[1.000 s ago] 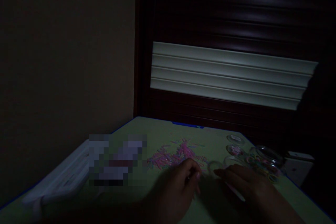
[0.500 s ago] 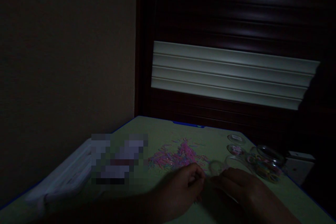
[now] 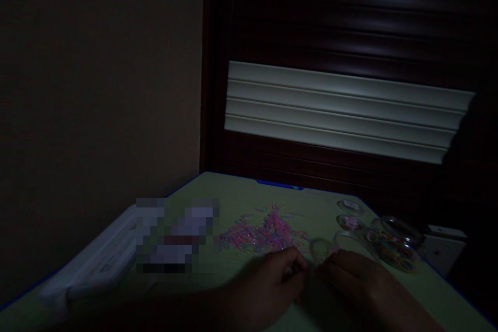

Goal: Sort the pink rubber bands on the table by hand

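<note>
In the dim head view, my left hand (image 3: 272, 282) is at the lower middle, thumb and fingers curled together in a pinch. Close to its right, my right hand (image 3: 358, 280) has its fingers bent and pressed together. Their fingertips nearly meet, a small gap apart. Whatever they grip is too dark and small to make out. Just beyond my left hand lies a loose pile of small pink and pastel elastic bands (image 3: 272, 231). A clear round container (image 3: 322, 249) stands right behind my right fingers, partly hidden by them.
A see-through jar of colourful hair ties (image 3: 397, 249) lies at the table's right edge, beside a whitish box (image 3: 443, 246). Nearby are a clear lid (image 3: 350, 206) and a small dish with pink pieces (image 3: 349, 222). At left sits a white tray (image 3: 93, 264) near a blurred-out patch.
Both hands have shifted very slightly, the left one a little to the right and down. The pile and the containers stay where they were.
</note>
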The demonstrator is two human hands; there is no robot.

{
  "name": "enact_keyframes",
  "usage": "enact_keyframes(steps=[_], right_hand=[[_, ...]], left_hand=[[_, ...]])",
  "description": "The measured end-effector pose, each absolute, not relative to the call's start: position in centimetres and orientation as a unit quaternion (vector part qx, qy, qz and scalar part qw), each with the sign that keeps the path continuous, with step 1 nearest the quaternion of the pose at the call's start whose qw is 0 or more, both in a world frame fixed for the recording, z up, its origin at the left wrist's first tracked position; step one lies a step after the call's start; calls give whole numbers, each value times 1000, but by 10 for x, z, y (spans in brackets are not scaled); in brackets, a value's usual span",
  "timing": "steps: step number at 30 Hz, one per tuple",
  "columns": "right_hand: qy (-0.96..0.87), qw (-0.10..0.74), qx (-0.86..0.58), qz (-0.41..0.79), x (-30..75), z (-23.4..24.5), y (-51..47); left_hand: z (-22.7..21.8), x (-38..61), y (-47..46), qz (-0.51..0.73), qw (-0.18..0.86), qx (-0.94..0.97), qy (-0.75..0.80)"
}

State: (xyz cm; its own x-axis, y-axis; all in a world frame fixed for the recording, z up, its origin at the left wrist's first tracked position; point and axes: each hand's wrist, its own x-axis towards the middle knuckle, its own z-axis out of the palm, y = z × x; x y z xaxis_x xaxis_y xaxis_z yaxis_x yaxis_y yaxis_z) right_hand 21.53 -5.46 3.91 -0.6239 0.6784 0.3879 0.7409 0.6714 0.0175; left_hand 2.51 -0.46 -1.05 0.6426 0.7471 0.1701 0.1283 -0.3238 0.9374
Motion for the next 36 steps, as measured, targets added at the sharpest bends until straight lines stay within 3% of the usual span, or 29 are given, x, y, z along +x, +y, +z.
enact_keyframes(steps=[24,36], right_hand=[[-879,167,-430,-119,214,41,-58],[-765,204,-531,-301,237,53,-62]], left_hand=[[-11,24,-4,303,515,745,296],[-8,26,-4,308,560,716,280]])
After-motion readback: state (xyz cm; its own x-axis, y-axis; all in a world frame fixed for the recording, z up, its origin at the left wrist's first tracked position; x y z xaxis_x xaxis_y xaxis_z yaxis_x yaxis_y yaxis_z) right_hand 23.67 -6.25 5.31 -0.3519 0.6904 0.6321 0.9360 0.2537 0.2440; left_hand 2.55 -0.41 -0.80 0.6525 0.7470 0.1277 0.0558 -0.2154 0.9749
